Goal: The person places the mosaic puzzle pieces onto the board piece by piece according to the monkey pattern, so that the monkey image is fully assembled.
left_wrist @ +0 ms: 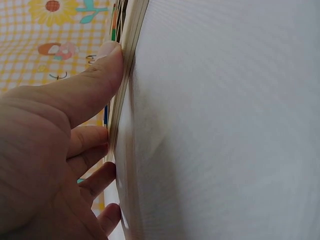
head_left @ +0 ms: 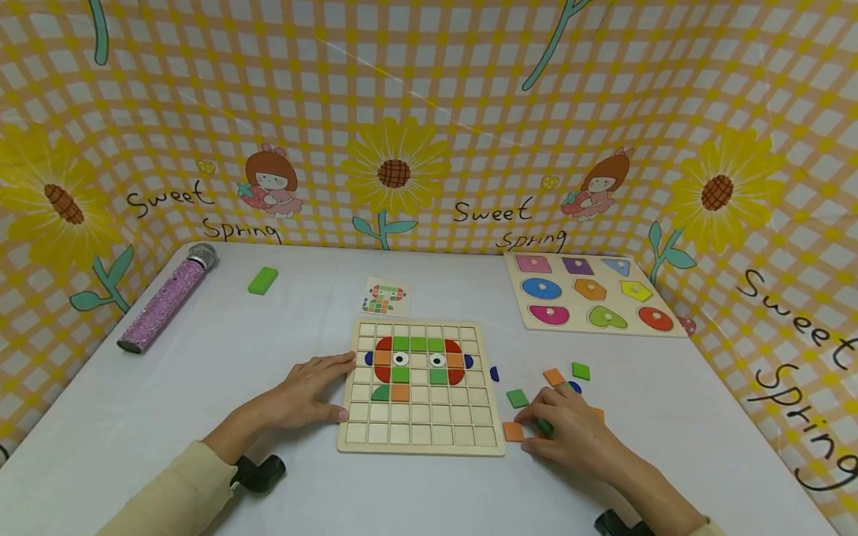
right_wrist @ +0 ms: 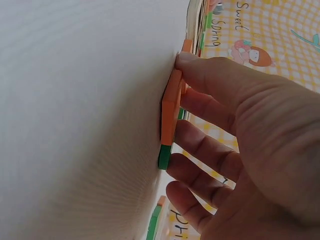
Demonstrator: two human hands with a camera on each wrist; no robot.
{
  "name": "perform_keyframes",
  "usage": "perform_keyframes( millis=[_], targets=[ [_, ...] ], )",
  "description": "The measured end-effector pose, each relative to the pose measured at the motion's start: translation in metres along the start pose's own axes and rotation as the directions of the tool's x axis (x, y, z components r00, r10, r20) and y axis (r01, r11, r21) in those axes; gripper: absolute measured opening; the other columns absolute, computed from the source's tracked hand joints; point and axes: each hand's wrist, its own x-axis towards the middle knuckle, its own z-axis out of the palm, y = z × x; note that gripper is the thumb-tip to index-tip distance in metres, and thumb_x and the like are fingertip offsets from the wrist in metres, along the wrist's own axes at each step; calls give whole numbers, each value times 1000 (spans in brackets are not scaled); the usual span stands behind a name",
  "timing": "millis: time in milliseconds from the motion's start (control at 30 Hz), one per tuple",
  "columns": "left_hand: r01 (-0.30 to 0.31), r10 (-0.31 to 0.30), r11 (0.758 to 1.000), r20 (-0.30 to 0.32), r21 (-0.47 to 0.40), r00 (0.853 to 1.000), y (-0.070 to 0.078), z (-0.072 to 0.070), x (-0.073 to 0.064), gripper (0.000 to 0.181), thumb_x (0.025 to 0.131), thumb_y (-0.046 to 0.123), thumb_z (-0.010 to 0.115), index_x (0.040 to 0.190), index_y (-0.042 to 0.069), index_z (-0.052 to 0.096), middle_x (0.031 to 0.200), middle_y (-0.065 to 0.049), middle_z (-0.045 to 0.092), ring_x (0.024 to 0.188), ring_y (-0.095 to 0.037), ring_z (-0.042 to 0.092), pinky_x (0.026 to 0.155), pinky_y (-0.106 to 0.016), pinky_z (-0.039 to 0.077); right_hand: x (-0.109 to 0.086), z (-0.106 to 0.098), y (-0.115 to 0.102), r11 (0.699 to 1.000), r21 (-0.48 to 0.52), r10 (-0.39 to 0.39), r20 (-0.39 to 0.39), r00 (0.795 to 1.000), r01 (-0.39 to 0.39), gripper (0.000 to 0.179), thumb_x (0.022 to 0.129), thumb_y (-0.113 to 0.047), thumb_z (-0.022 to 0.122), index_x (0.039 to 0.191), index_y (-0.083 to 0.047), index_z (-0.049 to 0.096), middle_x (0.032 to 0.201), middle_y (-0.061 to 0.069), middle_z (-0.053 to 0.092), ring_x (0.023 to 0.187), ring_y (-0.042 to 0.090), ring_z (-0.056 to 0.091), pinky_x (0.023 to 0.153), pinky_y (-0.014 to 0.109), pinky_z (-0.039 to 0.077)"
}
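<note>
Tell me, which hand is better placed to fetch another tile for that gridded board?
Likely the right hand: it is among the loose tiles. The left hand touches the gridded board's far side from them.

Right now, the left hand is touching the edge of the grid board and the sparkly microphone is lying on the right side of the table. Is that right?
Not quite: the sparkly microphone is lying on the left side of the table, as the head view shows. The left hand is touching the edge of the grid board.
</note>
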Motion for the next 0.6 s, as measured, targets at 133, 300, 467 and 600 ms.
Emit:
perform_keyframes(
  millis=[133, 300, 467, 600],
  targets=[
    [-8, 8, 1000, 0, 7, 1000, 0, 0, -1, 78, 81, 32, 73, 145, 6, 37, 156, -10, 28, 142, -35, 25, 108, -60, 21, 0, -1, 1, 1000, 11, -1, 2, 1000, 1, 20, 70, -31, 82, 89, -28, 72, 83, -15, 54, 87, 7, 41, 72, 26, 37],
    [-6, 6, 1000, 2, 6, 1000, 0, 0, 0, 78, 81, 32, 73, 145, 7, 36, 156, -8, 27, 142, -34, 24, 108, -59, 20, 2, -4, -1, 999, 33, 0, -5, 1000, 0, 18, 73, -29, 80, 90, -27, 73, 85, -15, 57, 88, 7, 43, 75, 28, 40],
    [-5, 5, 1000, 1, 3, 1000, 0, -2, -1, 78, 81, 31, 74, 145, 7, 36, 157, -8, 26, 142, -34, 24, 109, -59, 20, 9, -9, -11, 996, 73, -45, -50, 998, 49, 19, 75, -25, 79, 93, -25, 73, 86, -12, 58, 88, 6, 43, 74, 27, 41],
    [-12, 12, 1000, 0, 7, 1000, 0, -1, -1, 78, 81, 33, 73, 145, 7, 36, 156, -9, 27, 142, -35, 25, 108, -60, 20, 20, -11, -25, 994, 88, -62, -32, 998, 64, 19, 77, -26, 77, 95, -24, 73, 88, -10, 60, 88, 7, 42, 74, 26, 40]
  ],
)
